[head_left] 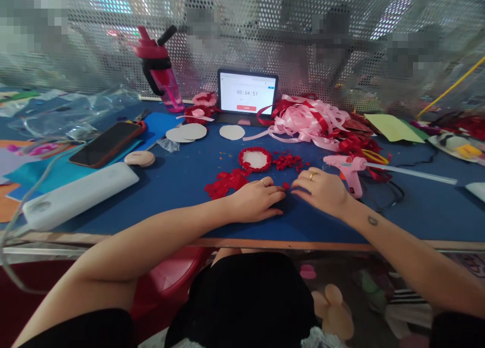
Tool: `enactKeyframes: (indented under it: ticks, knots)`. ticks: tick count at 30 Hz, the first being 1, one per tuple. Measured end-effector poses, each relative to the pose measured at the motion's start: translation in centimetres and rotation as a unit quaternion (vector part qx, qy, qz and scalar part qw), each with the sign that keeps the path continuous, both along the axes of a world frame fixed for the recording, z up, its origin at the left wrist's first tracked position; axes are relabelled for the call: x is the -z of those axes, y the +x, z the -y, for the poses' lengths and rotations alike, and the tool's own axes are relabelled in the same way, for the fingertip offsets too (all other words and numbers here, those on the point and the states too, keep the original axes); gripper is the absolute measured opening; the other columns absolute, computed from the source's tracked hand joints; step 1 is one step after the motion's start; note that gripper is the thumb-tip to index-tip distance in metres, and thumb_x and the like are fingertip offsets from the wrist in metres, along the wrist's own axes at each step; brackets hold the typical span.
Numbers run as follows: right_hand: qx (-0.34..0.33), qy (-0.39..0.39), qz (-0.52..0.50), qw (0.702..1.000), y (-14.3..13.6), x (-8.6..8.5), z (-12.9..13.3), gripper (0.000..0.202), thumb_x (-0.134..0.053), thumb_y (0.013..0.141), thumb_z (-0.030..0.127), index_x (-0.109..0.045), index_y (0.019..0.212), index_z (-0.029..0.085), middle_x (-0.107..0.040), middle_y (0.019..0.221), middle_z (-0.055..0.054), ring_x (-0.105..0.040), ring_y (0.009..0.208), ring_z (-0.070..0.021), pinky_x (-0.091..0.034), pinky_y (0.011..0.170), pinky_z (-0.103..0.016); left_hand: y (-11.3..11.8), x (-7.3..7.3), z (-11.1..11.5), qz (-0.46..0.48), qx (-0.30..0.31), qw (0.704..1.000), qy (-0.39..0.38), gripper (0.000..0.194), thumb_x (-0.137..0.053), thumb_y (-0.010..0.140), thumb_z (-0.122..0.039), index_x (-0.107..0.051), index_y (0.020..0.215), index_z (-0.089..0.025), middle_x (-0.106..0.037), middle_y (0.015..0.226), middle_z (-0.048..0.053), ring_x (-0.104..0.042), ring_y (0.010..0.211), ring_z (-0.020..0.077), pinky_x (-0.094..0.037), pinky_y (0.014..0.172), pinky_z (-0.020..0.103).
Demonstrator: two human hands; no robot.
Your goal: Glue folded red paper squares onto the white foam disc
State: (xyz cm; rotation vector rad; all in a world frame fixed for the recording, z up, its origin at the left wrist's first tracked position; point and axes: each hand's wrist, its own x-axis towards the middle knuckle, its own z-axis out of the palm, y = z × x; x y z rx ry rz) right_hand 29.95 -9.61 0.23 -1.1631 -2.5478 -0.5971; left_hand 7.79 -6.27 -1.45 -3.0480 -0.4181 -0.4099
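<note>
My left hand rests low over the blue table with its fingers stretched out and apart, beside a small red ribbon piece. Facing it from the other side, my right hand is also open, its fingertips close to the same piece. I see nothing held in either hand. Just beyond them lies a white disc ringed with a border of folded red ribbon. A loose pile of flat red ribbon pieces lies by my left wrist, and a heap of small red folded pieces is right of the disc.
A pink glue gun with a clear stick lies right of my right hand. Behind are plain white discs, tangled pink ribbon and a tablet with a timer. At left are a phone, a white power strip and a bottle.
</note>
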Motion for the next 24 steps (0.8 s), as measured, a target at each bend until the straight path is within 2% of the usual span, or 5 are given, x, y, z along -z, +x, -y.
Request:
enactKeyframes:
  ticks: [4, 13, 16, 21, 24]
  knots:
    - [-0.026, 0.021, 0.04, 0.999, -0.3, 0.6, -1.5, 0.011, -0.057, 0.083, 0.025, -0.064, 0.078, 0.019, -0.065, 0.076, -0.002, -0.055, 0.075, -0.016, -0.039, 0.055, -0.024, 0.0, 0.0, 0.0, -0.011, -0.001, 1.0, -0.009, 0.04, -0.042, 0.09, -0.041, -0.053, 0.115, -0.012, -0.06, 0.109, 0.01, -0.048, 0.096, 0.0215, -0.045, 0.087, 0.033]
    - [-0.051, 0.08, 0.06, 0.994, -0.2, 1.1, -1.3, 0.02, -0.048, 0.087, 0.021, -0.064, 0.075, 0.018, -0.064, 0.07, -0.003, -0.054, 0.069, -0.0149, -0.039, 0.055, -0.024, -0.1, -0.1, -0.1, 0.002, 0.011, 1.0, 0.001, 0.035, -0.043, 0.09, -0.039, -0.056, 0.108, -0.012, -0.06, 0.11, 0.009, -0.05, 0.094, 0.0212, -0.046, 0.087, 0.032]
    - [-0.06, 0.089, 0.038, 0.993, -0.1, 0.8, -1.3, 0.019, -0.049, 0.087, 0.02, -0.064, 0.076, 0.017, -0.064, 0.069, -0.002, -0.054, 0.069, -0.0141, -0.041, 0.061, -0.024, -0.4, -0.1, -0.3, 0.047, 0.006, 0.999, -0.02, 0.029, -0.047, 0.089, -0.035, -0.057, 0.105, -0.013, -0.063, 0.105, 0.008, -0.055, 0.092, 0.019, -0.047, 0.083, 0.029]
    - [-0.066, 0.114, -0.018, 0.991, -0.2, -0.1, -0.4, 0.014, -0.052, 0.086, 0.021, -0.064, 0.08, 0.018, -0.066, 0.071, -0.002, -0.055, 0.067, -0.0131, -0.042, 0.062, -0.024, -0.4, 0.0, -0.5, 0.177, -0.092, 0.976, -0.087, 0.009, -0.058, 0.081, -0.023, -0.059, 0.086, -0.016, -0.066, 0.074, -0.002, -0.062, 0.067, 0.0101, -0.047, 0.062, 0.018]
    - [-0.08, 0.124, -0.031, 0.989, -0.5, -0.4, 0.5, 0.01, -0.054, 0.084, 0.02, -0.065, 0.083, 0.02, -0.067, 0.074, -0.001, -0.055, 0.067, -0.0127, -0.043, 0.062, -0.025, -0.3, 0.0, -0.3, 0.239, -0.104, 0.961, -0.089, 0.006, -0.06, 0.079, -0.021, -0.058, 0.083, -0.016, -0.066, 0.068, -0.004, -0.061, 0.059, 0.0064, -0.044, 0.054, 0.014]
